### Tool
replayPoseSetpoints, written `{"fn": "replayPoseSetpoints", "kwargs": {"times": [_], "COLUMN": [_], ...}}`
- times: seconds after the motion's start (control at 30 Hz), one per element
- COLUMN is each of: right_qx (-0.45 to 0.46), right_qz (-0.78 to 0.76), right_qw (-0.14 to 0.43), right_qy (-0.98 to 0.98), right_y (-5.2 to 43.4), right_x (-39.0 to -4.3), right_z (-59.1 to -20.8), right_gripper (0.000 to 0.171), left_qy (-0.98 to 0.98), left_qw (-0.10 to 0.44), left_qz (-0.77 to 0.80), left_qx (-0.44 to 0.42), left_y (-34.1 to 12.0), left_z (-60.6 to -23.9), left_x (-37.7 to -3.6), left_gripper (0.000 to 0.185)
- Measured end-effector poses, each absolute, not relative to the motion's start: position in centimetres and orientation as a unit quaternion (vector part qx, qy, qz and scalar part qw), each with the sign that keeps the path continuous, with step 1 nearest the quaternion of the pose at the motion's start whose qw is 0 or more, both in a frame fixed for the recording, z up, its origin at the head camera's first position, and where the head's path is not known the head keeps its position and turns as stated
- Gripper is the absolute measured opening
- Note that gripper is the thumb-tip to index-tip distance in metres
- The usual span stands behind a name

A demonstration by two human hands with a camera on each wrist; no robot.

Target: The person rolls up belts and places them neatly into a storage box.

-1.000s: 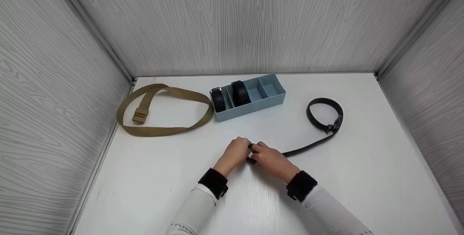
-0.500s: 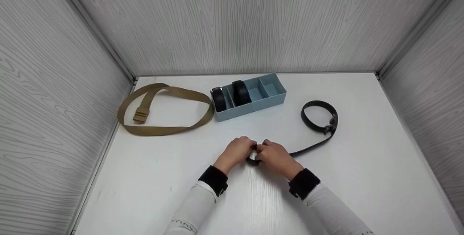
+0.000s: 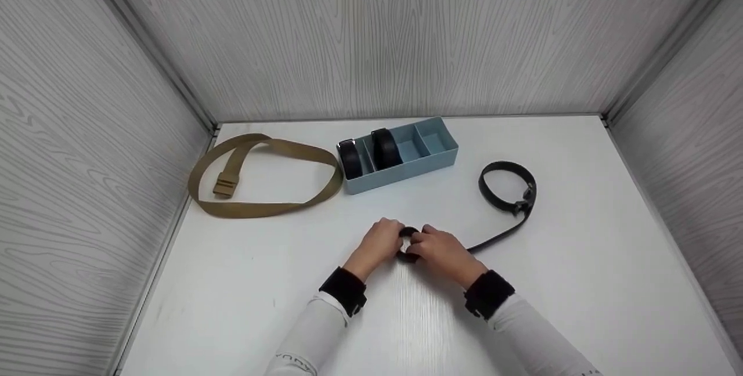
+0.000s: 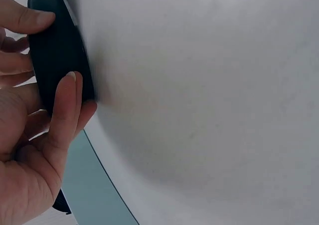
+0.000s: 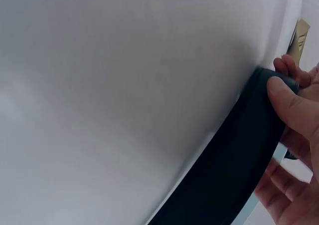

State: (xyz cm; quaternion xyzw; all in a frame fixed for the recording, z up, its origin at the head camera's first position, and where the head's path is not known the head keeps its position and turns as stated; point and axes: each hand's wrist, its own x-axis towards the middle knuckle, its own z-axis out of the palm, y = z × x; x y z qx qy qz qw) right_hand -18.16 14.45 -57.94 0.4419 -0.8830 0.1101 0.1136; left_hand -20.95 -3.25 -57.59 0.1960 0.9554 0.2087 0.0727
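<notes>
A black belt [image 3: 493, 241] stands on edge on the white tabletop. One end is rolled into a small coil between both hands, and a looser loop with its buckle [image 3: 520, 206] lies to the right. At the coil's left side, my left hand [image 3: 376, 246] holds the rolled part. My right hand [image 3: 444, 255] pinches the belt where the strip meets the coil. In the left wrist view, fingers press the dark coil [image 4: 60, 55] from both sides. The right wrist view shows a thumb laid on the belt's face [image 5: 224, 160], with the strip running toward the camera.
Behind the hands stands a blue-grey divided box [image 3: 403, 174]. Rolled black belts [image 3: 385, 149] fill its two left compartments. A tan webbing belt [image 3: 249, 210] with a plastic buckle [image 3: 225, 184] lies looped at the left, against the box. Grey wood-grain panels [image 3: 371, 39] enclose the table.
The belt's free loop and buckle have slid left and slightly down toward the hands. The right hand has shifted a little to the right, and more of the coil shows between the hands.
</notes>
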Motion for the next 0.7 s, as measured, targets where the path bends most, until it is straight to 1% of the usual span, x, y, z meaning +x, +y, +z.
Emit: {"fn": "replayPoseSetpoints", "kwargs": {"times": [0.13, 0.3, 0.4, 0.53, 0.6, 0.7], "right_qx": [0.436, 0.424, 0.422, 0.415, 0.41, 0.399], "right_qz": [0.12, 0.122, 0.123, 0.135, 0.137, 0.134], "right_qw": [0.089, 0.107, 0.118, 0.113, 0.113, 0.119], "right_qy": [-0.887, -0.891, -0.89, -0.892, -0.895, -0.899], "right_y": [14.91, 14.43, 14.1, 14.03, 14.05, 13.99], "right_x": [-18.14, -18.32, -18.41, -18.43, -18.44, -18.41], "right_z": [-57.78, -57.78, -57.76, -57.7, -57.63, -57.61], "right_gripper": [0.016, 0.008, 0.01, 0.015, 0.016, 0.015], "left_qy": [0.953, 0.948, 0.946, 0.947, 0.948, 0.948], "left_qw": [0.068, 0.049, 0.038, 0.029, 0.037, 0.063], "left_qz": [0.193, 0.191, 0.193, 0.183, 0.184, 0.201], "left_qx": [0.222, 0.25, 0.258, 0.263, 0.258, 0.239], "left_y": [-3.53, -3.71, -3.76, -3.74, -3.68, -3.6], "left_z": [-57.56, -57.75, -57.93, -58.04, -57.92, -57.63], "left_x": [-21.29, -21.56, -21.65, -21.67, -21.63, -21.43], "left_gripper": [0.011, 0.009, 0.009, 0.008, 0.008, 0.006]}}
